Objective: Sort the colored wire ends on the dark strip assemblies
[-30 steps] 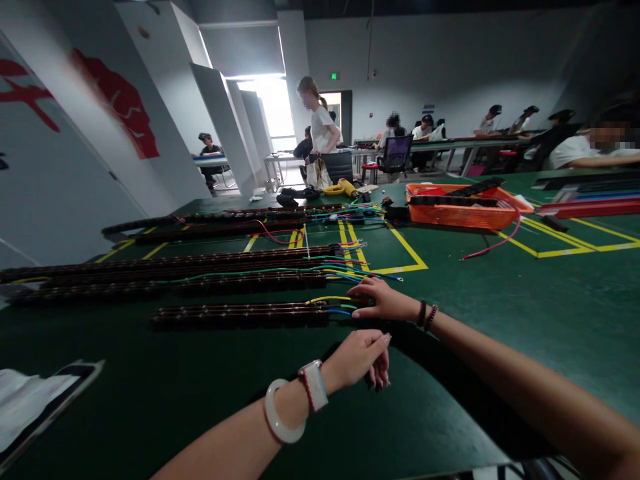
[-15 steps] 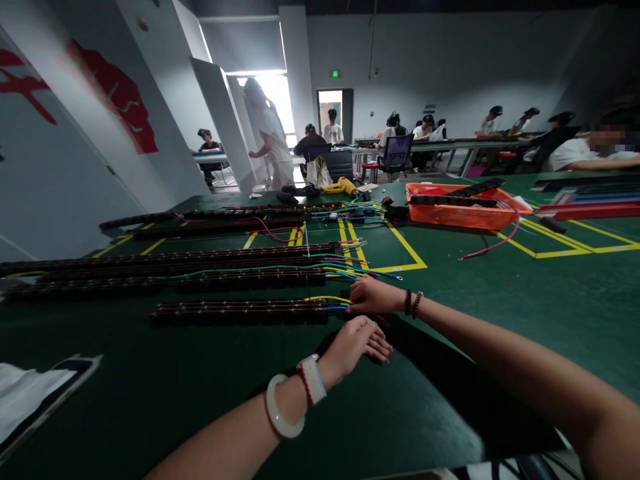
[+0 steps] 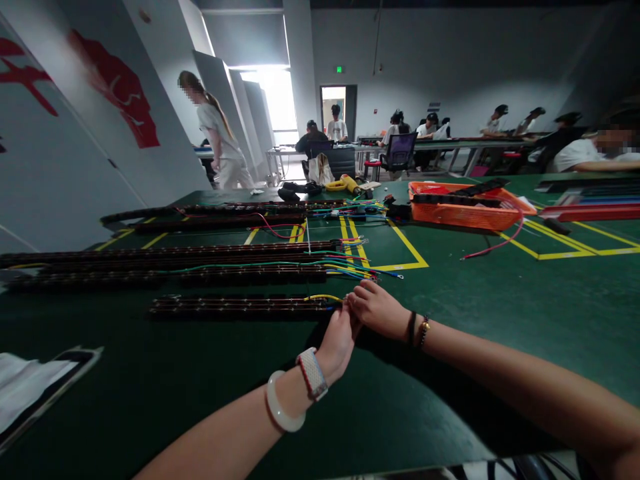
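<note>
A short dark cable chain (image 3: 240, 307) with exposed wire runs lies crosswise on the green table. From its right end a yellow wire (image 3: 323, 297) and a blue wire (image 3: 330, 309) lead into my hands. My left hand (image 3: 339, 343), with a watch and a white bangle at the wrist, is closed on the wires, its fingertips at their ends. Touching it, my right hand (image 3: 379, 311) is closed in a pinch on the same wires. The wire ends between the fingers are hidden.
Longer dark cable chains (image 3: 200, 275) with coloured wire ends lie just beyond. Farther back are a yellow heat gun (image 3: 343, 184) and an orange basket (image 3: 460, 215). White sheets (image 3: 30, 387) lie at the left. Yellow tape (image 3: 407, 243) marks the table. People work behind.
My left hand has moved up and left from the table to the wire ends, closing beside my right hand. My right hand stays near the wire ends. A person behind walked left.
</note>
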Available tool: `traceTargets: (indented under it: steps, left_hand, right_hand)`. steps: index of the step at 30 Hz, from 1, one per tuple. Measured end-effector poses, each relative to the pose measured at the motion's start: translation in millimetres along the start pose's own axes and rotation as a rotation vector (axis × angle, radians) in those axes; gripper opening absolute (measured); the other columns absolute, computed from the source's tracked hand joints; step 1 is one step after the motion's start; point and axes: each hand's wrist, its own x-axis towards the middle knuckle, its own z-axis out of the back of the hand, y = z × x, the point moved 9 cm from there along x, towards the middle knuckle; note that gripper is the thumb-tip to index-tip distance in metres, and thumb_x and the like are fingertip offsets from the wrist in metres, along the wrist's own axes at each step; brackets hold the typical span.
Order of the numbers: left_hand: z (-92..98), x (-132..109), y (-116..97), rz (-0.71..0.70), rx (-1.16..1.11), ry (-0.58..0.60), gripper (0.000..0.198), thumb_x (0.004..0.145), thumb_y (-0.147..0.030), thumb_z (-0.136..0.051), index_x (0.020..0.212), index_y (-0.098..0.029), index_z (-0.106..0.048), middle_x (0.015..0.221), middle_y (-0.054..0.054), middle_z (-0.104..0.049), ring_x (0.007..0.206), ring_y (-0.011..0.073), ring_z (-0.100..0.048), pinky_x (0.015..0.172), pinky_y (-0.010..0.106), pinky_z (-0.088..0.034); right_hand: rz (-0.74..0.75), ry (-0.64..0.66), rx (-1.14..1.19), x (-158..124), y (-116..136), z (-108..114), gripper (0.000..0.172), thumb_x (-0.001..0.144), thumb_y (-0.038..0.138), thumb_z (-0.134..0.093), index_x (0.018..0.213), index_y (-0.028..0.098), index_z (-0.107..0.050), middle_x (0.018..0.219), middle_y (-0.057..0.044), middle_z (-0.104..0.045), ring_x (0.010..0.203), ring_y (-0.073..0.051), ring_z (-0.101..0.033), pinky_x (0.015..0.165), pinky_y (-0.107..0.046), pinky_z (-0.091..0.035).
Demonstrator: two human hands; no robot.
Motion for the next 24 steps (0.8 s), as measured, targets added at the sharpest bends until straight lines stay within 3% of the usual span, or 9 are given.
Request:
traceTargets:
  steps: [5, 12, 17, 21, 24]
  left_hand:
    - [1.0, -0.3, -2.7, 0.01, -0.014, -0.037, 0.008, 0.086, -0.014, -0.052, 0.079, -0.016, -0.054, 0.083, 0.002, -0.065, 0.085, 0.0116, -0.062, 0.081, 0.024, -0.049]
    - [3.0, 4.7, 0.2, 0.023, -0.048, -0.03, 0.013, 0.088, -0.016, -0.05, 0.077, -0.015, -0.057, 0.082, 0.003, -0.065, 0.08, 0.0114, -0.062, 0.079, 0.024, -0.05]
    - [1.9, 7.9, 1.5, 0.014, -0.052, 0.019, 0.015, 0.089, -0.02, -0.049, 0.078, -0.014, -0.057, 0.079, 0.003, -0.065, 0.074, 0.0101, -0.061, 0.078, 0.024, -0.05]
    - [-0.3, 5.9, 1.0, 0.026, -0.013, 0.067, 0.019, 0.087, -0.029, -0.052, 0.079, -0.013, -0.058, 0.078, 0.004, -0.065, 0.073, 0.0121, -0.062, 0.076, 0.027, -0.05]
    - [-2.9, 3.9, -0.1, 0.029, 0.012, 0.102, 0.026, 0.087, -0.035, -0.052, 0.08, -0.012, -0.061, 0.082, 0.006, -0.067, 0.077, 0.014, -0.063, 0.077, 0.029, -0.049]
  right_hand:
    - [-0.042, 0.002, -0.032, -4.8, 8.7, -3.6, 0.021, 0.085, 0.009, -0.047, 0.098, 0.007, -0.064, 0.085, -0.01, -0.062, 0.082, -0.022, -0.05, 0.084, -0.039, -0.036]
    - [-0.103, -0.044, -0.008, -13.6, 12.6, -5.3, 0.03, 0.086, 0.012, -0.045, 0.113, 0.006, -0.058, 0.103, -0.014, -0.061, 0.092, -0.024, -0.05, 0.091, -0.039, -0.037]
    - [-0.153, -0.066, 0.112, -21.7, 1.5, 5.8, 0.033, 0.089, 0.021, -0.045, 0.119, 0.011, -0.054, 0.098, -0.011, -0.06, 0.087, -0.021, -0.051, 0.085, -0.036, -0.04]
    - [-0.188, -0.165, 0.203, -36.9, -18.2, 26.4, 0.03, 0.089, 0.037, -0.047, 0.111, 0.018, -0.058, 0.094, -0.008, -0.059, 0.088, -0.019, -0.05, 0.085, -0.036, -0.038]
    - [-0.125, -0.199, 0.16, -48.2, -20.3, 35.7, 0.028, 0.089, 0.041, -0.048, 0.098, 0.018, -0.062, 0.088, -0.007, -0.06, 0.083, -0.017, -0.05, 0.085, -0.035, -0.037]
